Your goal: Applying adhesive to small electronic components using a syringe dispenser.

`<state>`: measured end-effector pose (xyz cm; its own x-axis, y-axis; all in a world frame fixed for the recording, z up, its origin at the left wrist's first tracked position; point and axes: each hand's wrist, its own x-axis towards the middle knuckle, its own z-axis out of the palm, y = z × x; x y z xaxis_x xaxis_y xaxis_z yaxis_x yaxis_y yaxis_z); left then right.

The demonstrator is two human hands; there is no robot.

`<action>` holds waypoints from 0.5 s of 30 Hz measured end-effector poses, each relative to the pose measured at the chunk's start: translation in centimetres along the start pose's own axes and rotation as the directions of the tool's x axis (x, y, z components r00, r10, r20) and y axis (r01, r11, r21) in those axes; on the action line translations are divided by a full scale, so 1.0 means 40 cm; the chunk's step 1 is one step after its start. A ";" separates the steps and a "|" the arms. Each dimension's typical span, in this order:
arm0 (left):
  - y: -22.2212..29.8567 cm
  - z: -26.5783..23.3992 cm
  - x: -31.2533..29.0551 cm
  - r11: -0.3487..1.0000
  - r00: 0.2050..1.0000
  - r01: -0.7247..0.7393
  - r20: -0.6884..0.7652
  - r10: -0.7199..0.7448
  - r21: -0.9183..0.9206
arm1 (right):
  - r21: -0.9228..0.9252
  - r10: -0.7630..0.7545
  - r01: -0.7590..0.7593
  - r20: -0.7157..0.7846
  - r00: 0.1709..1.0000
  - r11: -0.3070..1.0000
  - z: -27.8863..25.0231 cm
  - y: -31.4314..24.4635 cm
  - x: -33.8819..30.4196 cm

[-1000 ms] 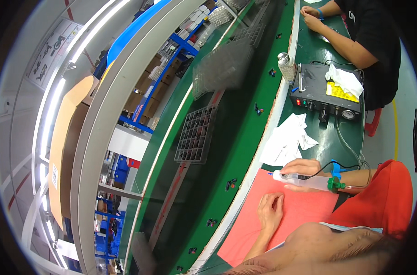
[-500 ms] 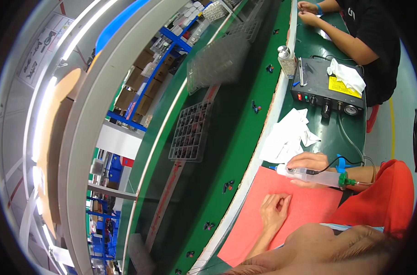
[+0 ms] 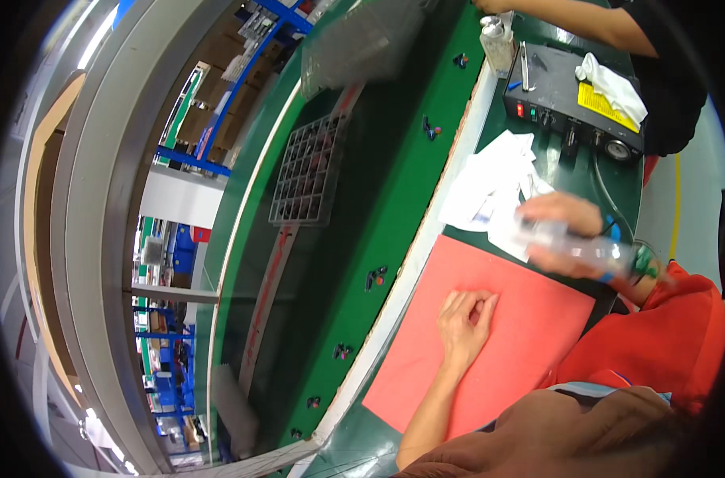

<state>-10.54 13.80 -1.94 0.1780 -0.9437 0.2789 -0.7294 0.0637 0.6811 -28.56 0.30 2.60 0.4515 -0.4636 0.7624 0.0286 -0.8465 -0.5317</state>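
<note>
My right hand [image 3: 565,213] is wrapped round a clear dispensing syringe [image 3: 589,251] with a green end cap. Motion smears both, and the syringe's tip cannot be made out. They hang beside a crumpled white cloth [image 3: 490,179]. Over a red mat [image 3: 414,350] rests my left hand [image 3: 464,323], its fingers curled and the thumb pressed to the fingertips. Whatever is between those fingertips, if anything, is too small or hidden to name.
A black control box [image 3: 565,95] with a gauge stands beyond the cloth, near a clear bottle [image 3: 498,48]. Small dark parts [image 3: 376,277] lie along the green conveyor [image 3: 402,215], with a compartmented tray [image 3: 305,171] farther across. A co-worker's hand [image 3: 494,6] reaches in at the top.
My right hand has swung the syringe away from my left hand, toward the cloth and box. My left hand stays closed over the mat. The whole view has shifted; the co-worker's hand moved toward the conveyor.
</note>
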 end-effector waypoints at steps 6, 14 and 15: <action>0.033 -0.016 0.078 0.950 0.965 0.206 -0.115 -0.237 -0.233 | 0.324 0.610 -0.546 -0.136 0.781 0.772 -0.111 0.043 0.000; 0.045 0.079 0.282 0.942 0.954 -0.159 -0.199 0.223 0.296 | -0.067 0.369 -0.379 -0.125 0.921 0.923 -0.109 0.113 -0.003; 0.045 0.093 0.297 0.941 0.954 -0.165 -0.194 0.228 0.294 | -0.051 0.384 -0.392 -0.123 0.915 0.918 -0.108 0.128 0.002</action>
<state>-12.19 1.49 0.07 0.1317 -0.8232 0.5522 -0.9105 0.1198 0.3958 -32.24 -5.18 1.53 0.3143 -0.7815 0.5389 -0.1967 -0.6090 -0.7684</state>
